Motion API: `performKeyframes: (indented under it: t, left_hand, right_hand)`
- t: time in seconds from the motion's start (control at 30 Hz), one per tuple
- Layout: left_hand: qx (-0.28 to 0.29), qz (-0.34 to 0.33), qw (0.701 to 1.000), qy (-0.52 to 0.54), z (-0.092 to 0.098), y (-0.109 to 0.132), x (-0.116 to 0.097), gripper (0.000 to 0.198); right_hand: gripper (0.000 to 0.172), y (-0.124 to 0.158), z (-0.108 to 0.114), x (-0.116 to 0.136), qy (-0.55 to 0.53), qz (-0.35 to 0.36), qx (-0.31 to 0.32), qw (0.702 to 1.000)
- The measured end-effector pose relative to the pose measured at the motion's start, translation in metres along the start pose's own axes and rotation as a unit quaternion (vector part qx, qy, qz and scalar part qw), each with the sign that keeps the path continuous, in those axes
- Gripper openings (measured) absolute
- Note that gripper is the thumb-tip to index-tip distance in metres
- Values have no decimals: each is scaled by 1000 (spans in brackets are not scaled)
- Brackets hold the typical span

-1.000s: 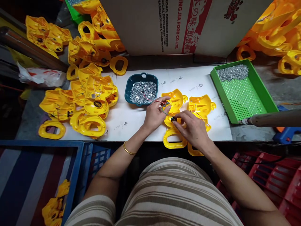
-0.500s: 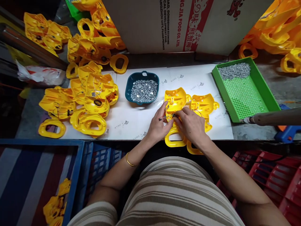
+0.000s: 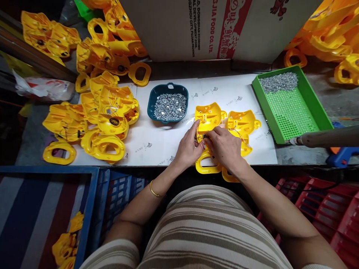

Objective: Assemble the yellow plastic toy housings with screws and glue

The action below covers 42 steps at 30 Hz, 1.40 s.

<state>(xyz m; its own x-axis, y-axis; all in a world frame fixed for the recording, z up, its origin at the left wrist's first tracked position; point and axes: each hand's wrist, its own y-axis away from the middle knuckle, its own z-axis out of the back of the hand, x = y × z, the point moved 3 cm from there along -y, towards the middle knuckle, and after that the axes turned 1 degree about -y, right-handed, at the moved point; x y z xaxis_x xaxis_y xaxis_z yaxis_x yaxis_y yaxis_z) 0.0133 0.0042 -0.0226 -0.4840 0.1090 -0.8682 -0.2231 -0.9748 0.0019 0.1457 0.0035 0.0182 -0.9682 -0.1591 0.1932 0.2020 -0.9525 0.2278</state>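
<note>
Two yellow plastic shells lie side by side on the white sheet at the table's front edge. My left hand [image 3: 189, 147] rests on the left shell [image 3: 209, 116], its fingers curled at the shell's middle. My right hand [image 3: 224, 147] meets it there, pinching a small black part [image 3: 204, 136] with thin wires against the shell. The right shell [image 3: 242, 121] lies just beyond my right hand, a red wire trailing across it.
A dark teal bowl of small metal screws [image 3: 168, 102] stands left of the shells. A green tray [image 3: 291, 108] with more screws sits at the right. A heap of yellow shells [image 3: 101, 112] covers the left. A cardboard box [image 3: 213, 26] stands behind. A tool handle [image 3: 325, 139] juts in at right.
My left hand came down from holding wires above the shell and now rests on it beside my right hand. Both hands have closed in over the shell's middle.
</note>
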Motion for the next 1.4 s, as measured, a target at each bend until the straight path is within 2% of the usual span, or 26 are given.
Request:
performKeyframes:
  t: [0.23, 0.57, 0.83, 1.0, 1.13, 1.4]
  left_hand:
    - [-17, -22, 996, -80, 1, -6, -2, 62]
    - [-29, -13, 995, -90, -1, -6, 1, 60]
    - [-29, -24, 995, -93, 0, -6, 0, 59]
    - [-19, -13, 994, -103, 0, -8, -1, 61]
    - [-21, -14, 993, -116, -1, -9, -1, 59]
    - [-33, -15, 992, -119, 0, -11, -1, 58]
  right_hand:
    - [31, 2, 0, -1, 7, 15, -9, 1000]
    - [28, -4, 8, -5, 58, 102, -5, 993]
    - [30, -6, 14, 3, 84, 120, 22, 989]
    - [28, -8, 10, -3, 89, 150, 1, 985]
    - [33, -7, 5, -7, 83, 159, -15, 984]
    - [35, -2, -1, -16, 55, 145, -27, 988]
